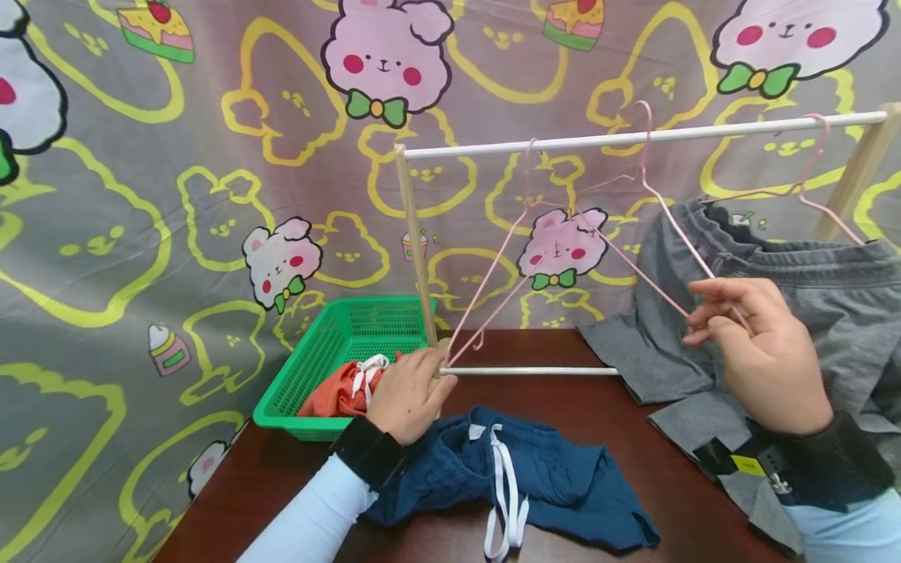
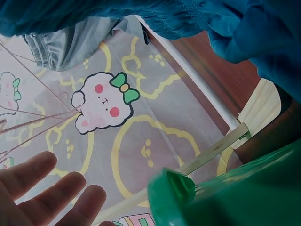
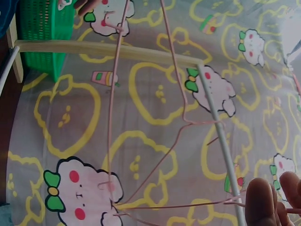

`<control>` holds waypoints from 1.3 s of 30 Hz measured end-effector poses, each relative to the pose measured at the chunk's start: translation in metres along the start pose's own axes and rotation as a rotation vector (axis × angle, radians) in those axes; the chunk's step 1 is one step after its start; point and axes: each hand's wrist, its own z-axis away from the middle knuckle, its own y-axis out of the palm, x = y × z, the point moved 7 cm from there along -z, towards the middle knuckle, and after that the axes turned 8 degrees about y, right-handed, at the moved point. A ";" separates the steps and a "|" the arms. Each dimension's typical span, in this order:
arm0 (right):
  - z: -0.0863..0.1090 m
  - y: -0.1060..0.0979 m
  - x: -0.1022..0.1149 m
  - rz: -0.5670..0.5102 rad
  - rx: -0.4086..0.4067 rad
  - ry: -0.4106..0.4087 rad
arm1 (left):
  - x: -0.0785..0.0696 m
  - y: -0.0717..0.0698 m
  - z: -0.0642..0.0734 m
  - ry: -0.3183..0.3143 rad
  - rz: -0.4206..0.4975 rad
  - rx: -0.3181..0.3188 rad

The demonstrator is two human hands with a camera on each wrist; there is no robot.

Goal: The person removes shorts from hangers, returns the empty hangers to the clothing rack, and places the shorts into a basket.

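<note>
My left hand (image 1: pixel 408 395) is at the lower left corner of a thin pink clothes hanger (image 1: pixel 493 270). Thumb and index finger appear to pinch that corner, though the contact itself is hidden in the left wrist view. With bent fingers my right hand (image 1: pixel 770 356) holds the lower right part of a second pink hanger (image 1: pixel 676 223). Both hangers hook over the white rail (image 1: pixel 479 148) and are turned at an angle. Below, blue shorts (image 1: pixel 563 469) with a white drawstring lie on the table. Grey shorts (image 1: pixel 831 305) hang at the right.
A green basket (image 1: pixel 281 395) with a folded orange garment (image 1: pixel 338 391) stands at the left. The rack has wooden posts (image 1: pixel 411 227) and a low white crossbar (image 1: pixel 528 371). Behind hangs a patterned curtain (image 1: pixel 211 102). The tabletop (image 1: pixel 218 508) is dark red-brown.
</note>
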 end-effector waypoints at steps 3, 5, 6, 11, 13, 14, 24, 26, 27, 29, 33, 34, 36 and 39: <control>-0.001 0.003 -0.004 0.009 -0.006 0.001 | 0.001 0.001 0.000 0.003 0.008 -0.002; 0.000 0.006 -0.006 0.017 -0.001 -0.006 | 0.002 0.001 0.000 0.002 0.010 -0.005; 0.000 0.007 -0.007 0.022 0.001 -0.006 | 0.002 0.001 0.000 0.000 0.009 -0.005; 0.002 0.013 -0.015 0.064 0.026 0.006 | 0.002 -0.001 0.000 -0.009 0.015 -0.013; 0.004 0.015 -0.019 0.072 0.041 0.014 | 0.003 -0.001 0.001 -0.013 0.018 -0.009; 0.005 0.016 -0.020 0.071 0.052 0.020 | 0.003 -0.001 0.001 -0.015 0.020 -0.006; 0.016 0.024 -0.035 -0.018 0.181 0.047 | 0.010 -0.004 0.002 -0.010 0.016 -0.030; 0.018 0.025 -0.038 -0.026 0.205 0.055 | 0.011 -0.006 0.003 -0.010 0.008 -0.036; 0.019 0.026 -0.040 -0.024 0.213 0.061 | 0.012 -0.006 0.003 -0.007 0.005 -0.038; 0.020 0.026 -0.044 -0.014 0.227 0.070 | 0.013 -0.007 0.003 -0.009 0.010 -0.039; 0.023 0.029 -0.050 0.028 0.260 0.098 | 0.018 -0.009 0.005 -0.022 0.013 -0.037; 0.024 0.029 -0.050 0.043 0.265 0.098 | 0.019 -0.010 0.006 -0.029 0.010 -0.038; 0.026 0.031 -0.053 0.065 0.275 0.104 | 0.023 -0.012 0.007 -0.040 0.008 -0.045; 0.028 0.032 -0.056 0.075 0.290 0.115 | 0.030 -0.014 0.011 -0.062 0.001 -0.056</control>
